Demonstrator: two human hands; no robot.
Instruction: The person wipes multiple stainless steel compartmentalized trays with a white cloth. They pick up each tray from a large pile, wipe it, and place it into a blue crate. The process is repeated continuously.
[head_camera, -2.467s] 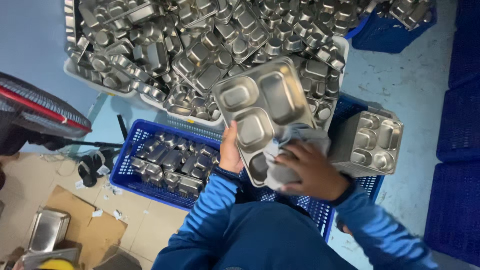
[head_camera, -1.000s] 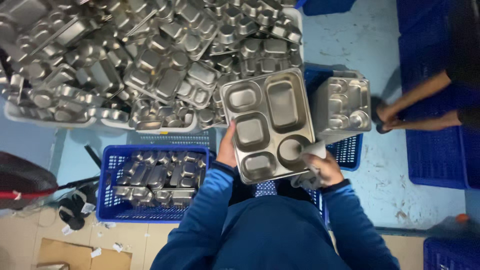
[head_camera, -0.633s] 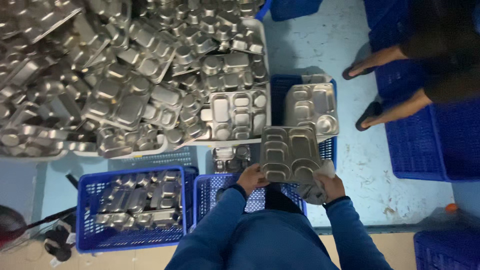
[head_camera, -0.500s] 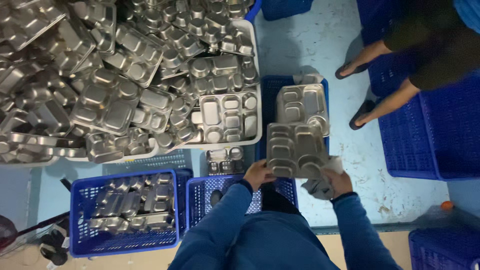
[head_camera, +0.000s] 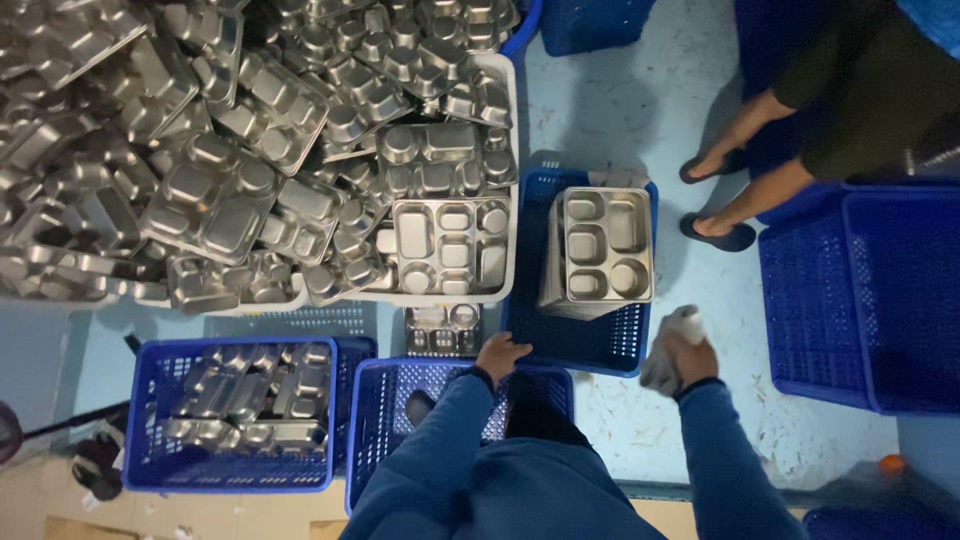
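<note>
This looks like a canteen's dishwashing or tray-sorting room: a great heap of steel trays (head_camera: 250, 150) fills white tubs (head_camera: 510, 180), blue crates (head_camera: 240, 420) hold sorted stacks, and the floor (head_camera: 620, 100) is worn painted concrete.

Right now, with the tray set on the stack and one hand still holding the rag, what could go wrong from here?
The stack of steel trays stands tall in its blue crate and looks slightly tilted; a nudge might topple it. The loose heap of trays overhangs the white bin's rim, so pulling one could send others sliding. A co-worker's sandalled feet stand close beside the crate, exposed to falling trays. The right hand grips a cloth; the left hand is empty.
</note>
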